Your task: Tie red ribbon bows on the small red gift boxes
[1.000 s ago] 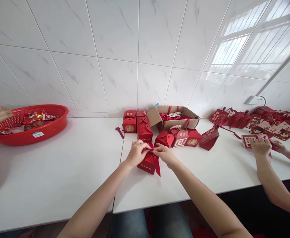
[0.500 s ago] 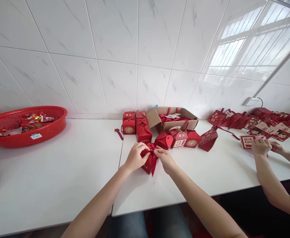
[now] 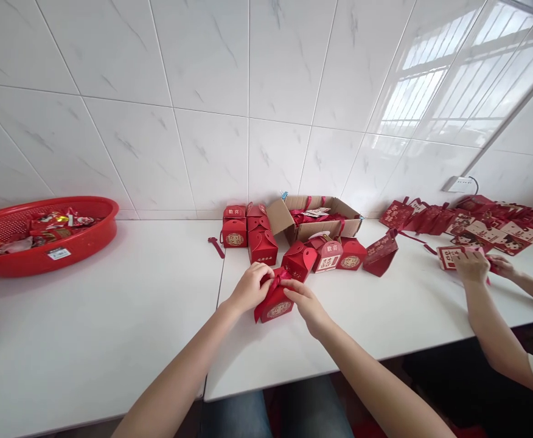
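Note:
A red paper gift box with a round gold emblem stands on the white table in front of me. Across its top runs a red ribbon, knotted, one tail hanging down the box's left side. My left hand pinches the ribbon at the knot's left. From the right, my right hand has its fingers bent onto the ribbon and box top; the fingertips are partly hidden. Right behind stands another red box, close to the one in my hands.
Several finished red boxes stand behind. A cardboard carton holds red ribbons and cards. At left is a red plastic basket with wrapped sweets. On the right a co-worker's hands hold a red box near a pile of flat packaging.
The box in my hands has turned, so its gold emblem now faces front right. The ribbon tail has gone from the front to the left side.

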The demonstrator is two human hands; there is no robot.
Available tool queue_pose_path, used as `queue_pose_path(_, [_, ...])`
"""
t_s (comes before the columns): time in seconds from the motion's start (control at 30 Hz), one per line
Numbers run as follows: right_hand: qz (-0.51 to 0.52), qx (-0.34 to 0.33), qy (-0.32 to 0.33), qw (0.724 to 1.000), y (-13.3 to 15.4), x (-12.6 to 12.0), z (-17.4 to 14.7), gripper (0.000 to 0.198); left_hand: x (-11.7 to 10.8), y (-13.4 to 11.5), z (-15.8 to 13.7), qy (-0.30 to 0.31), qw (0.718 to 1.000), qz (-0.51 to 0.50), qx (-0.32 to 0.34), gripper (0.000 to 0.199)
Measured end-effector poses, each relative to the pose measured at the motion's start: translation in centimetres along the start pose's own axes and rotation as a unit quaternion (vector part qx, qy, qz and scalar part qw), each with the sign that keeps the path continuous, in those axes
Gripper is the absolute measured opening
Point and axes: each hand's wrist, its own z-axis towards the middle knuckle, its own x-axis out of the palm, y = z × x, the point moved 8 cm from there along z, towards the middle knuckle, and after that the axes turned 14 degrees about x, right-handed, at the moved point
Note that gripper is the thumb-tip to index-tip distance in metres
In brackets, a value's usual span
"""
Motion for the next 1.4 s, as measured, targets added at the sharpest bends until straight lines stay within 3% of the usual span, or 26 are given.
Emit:
queue_pose_path(0.13, [-0.041, -0.048, -0.042, 0.997, 0.9, -1.3, 1.0, 0.029, -0.2, -0.3, 0.3, 0.024, 1.000, 0.003, 0.017, 0.015])
queue_pose_path(0.33, [-0.112, -0.108, 0.027, 0.987, 2.8, -0.5, 2.3, 0.045, -0.5, -0.7, 0.9, 0.048, 0.998, 0.011, 0.037, 0.015])
queue_pose_path(0.57, [-0.201, -0.136, 0.023, 0.970, 5.1, -0.9, 0.9, 0.035, -0.5, -1.4, 1.6, 0.088, 0.995, 0.011, 0.051, 0.018])
queue_pose_path(0.67, [-0.226, -0.144, 0.017, 0.963, 6.4, -1.1, 0.3, 0.016, -0.4, -1.5, 1.6, 0.092, 0.995, -0.001, 0.049, 0.017])
queue_pose_path(0.73, [-0.239, -0.144, 0.004, 0.960, 6.9, -1.0, -0.1, 0.017, -0.4, -1.5, 1.5, 0.088, 0.995, -0.018, 0.041, 0.016])
queue_pose_path(1.03, [-0.245, -0.093, -0.038, 0.964, 5.3, 1.8, -0.4, 0.021, -0.4, 0.9, 1.0, 0.029, 0.989, -0.137, -0.052, 0.009])
queue_pose_path(1.4, [-0.245, -0.115, -0.026, 0.962, 5.2, 1.6, 0.8, 0.015, 0.0, 2.1, 1.0, 0.036, 0.973, -0.207, -0.092, 0.023])
